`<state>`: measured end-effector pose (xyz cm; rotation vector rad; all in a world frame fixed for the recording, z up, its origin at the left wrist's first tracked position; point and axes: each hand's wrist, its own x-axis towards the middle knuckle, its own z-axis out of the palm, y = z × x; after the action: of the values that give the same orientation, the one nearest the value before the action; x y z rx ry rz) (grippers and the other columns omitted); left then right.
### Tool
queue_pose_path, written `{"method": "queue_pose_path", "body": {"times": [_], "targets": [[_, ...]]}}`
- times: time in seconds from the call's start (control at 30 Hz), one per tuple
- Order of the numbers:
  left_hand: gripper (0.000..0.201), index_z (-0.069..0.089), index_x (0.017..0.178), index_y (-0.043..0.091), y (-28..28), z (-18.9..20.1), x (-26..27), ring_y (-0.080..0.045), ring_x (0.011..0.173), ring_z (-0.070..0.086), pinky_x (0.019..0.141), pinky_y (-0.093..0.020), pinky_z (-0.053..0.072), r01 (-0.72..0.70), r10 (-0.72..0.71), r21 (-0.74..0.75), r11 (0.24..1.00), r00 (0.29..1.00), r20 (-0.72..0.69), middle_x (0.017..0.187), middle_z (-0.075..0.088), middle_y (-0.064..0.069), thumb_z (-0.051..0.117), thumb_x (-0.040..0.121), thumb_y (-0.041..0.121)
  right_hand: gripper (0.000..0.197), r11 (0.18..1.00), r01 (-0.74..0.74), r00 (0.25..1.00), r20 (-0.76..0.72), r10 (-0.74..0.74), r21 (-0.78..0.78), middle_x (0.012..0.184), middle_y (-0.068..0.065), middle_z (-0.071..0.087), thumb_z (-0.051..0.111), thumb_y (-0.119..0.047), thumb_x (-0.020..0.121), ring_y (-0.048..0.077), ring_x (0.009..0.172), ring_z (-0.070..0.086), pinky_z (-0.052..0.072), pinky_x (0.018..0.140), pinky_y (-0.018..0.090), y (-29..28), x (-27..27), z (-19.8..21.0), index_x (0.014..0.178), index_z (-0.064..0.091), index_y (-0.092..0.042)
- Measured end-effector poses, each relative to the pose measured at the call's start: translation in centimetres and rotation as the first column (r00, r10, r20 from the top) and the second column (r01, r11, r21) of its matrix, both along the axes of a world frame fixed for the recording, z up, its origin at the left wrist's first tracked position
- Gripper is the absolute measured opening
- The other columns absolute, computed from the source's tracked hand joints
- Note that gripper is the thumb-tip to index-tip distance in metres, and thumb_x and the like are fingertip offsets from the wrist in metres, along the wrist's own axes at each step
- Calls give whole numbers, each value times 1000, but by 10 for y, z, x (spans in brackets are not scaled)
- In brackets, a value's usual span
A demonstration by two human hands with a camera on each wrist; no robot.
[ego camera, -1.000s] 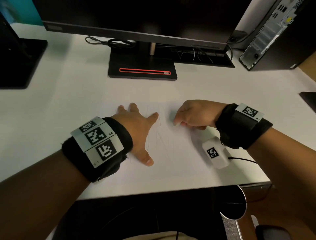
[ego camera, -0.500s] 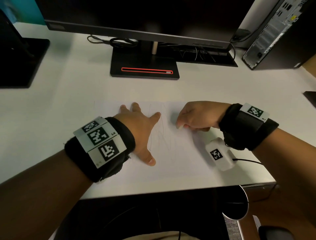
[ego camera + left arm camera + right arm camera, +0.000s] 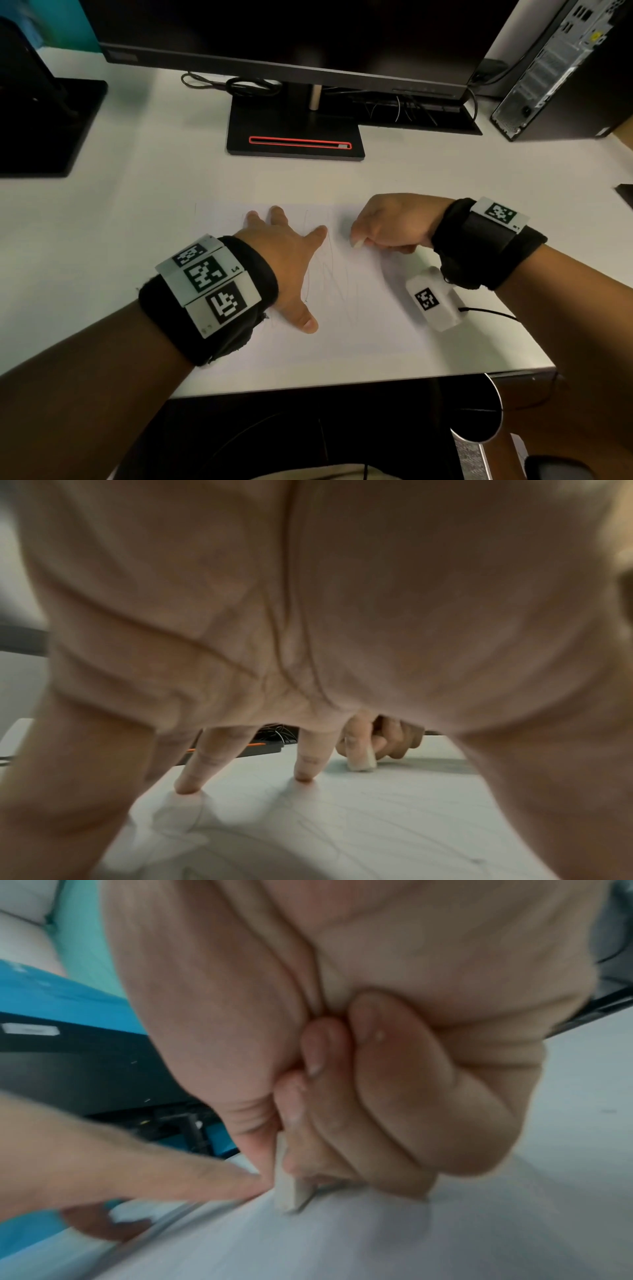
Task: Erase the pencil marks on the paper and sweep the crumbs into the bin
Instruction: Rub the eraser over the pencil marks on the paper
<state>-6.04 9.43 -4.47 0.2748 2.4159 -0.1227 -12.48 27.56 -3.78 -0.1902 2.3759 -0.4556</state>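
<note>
The white sheet of paper lies flat on the near white desk, carrying faint grey pencil marks (thin, crossing). The left hand presses it with spread fingers; the right hand pinches a small white eraser touching the paper.

desk: white | on it: my paper, monitor stand, computer tower, cables, second black stand

- Paper: white sheet, flat on the surface near its front edge.
- Pencil marks: faint grey scribbles mid-sheet.
- Eraser: small off-white block, tilted, lower end touching paper.
</note>
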Motion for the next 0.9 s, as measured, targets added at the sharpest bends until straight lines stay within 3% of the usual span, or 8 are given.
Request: {"method": "queue_pose_path", "body": {"times": [0.07,0.2,0.3,0.47,0.57,0.67,0.8,0.9], "targets": [[139,-19,151,42,0,0,0,-49,146,-7,110,-62,32,-3,3,4,1000,1000,-1,161,-17,-19,78,58,75,39,998,-69,997,18,69,15,55,4,41,59,-33,96,20,46,34,37,54,29,-3,3,-2,63,47,-16],[138,-19,152,42,1,0,-1,-49,146,-8,111,-61,32,1,-1,11,1000,1000,-5,160,-18,-19,78,58,74,40,1000,-25,999,-20,25,-6,57,6,41,61,-33,93,23,51,33,35,52,30,-1,-1,-2,61,46,-15],[139,-19,151,42,0,0,-1,-49,146,-8,110,-61,33,-3,2,11,1000,1000,1,160,-18,-19,78,58,74,44,997,-68,997,-27,69,25,52,2,40,59,-34,95,21,47,34,38,56,31,-8,0,-3,58,43,-17],[138,-19,152,42,0,1,0,-48,146,-8,110,-61,32,-2,2,16,1000,1000,-8,161,-18,-18,79,58,73,36,1000,-5,998,-60,5,6,58,8,43,59,-33,94,24,54,35,35,53,30,-5,-6,-1,65,50,-13],[138,-17,152,43,0,1,1,-49,146,-9,110,-61,32,-9,9,19,1000,1000,0,161,-18,-18,79,58,73,40,998,-57,998,-8,57,14,52,2,40,58,-33,98,20,45,33,37,53,29,-11,-2,-4,64,48,-14],[138,-17,152,43,0,0,1,-48,146,-8,110,-61,33,-2,2,20,1000,1000,-3,161,-17,-18,79,58,73,32,1000,1,1000,-24,-1,-1,54,4,42,61,-31,95,21,47,33,32,46,26,-8,-8,-3,71,55,-11],[137,-17,152,43,0,1,1,-48,146,-9,110,-62,32,-5,5,16,1000,1000,-3,161,-18,-18,79,58,73,40,999,-44,999,-22,44,7,50,1,41,58,-31,97,19,43,34,35,49,26,-13,-8,-4,62,50,-14],[138,-18,152,42,0,1,1,-49,146,-9,111,-62,32,1,-1,16,1000,1000,-8,161,-17,-18,78,58,74,34,1000,0,999,-38,0,4,51,1,43,60,-32,96,19,45,34,33,47,25,-10,-13,-2,69,54,-13]]}}
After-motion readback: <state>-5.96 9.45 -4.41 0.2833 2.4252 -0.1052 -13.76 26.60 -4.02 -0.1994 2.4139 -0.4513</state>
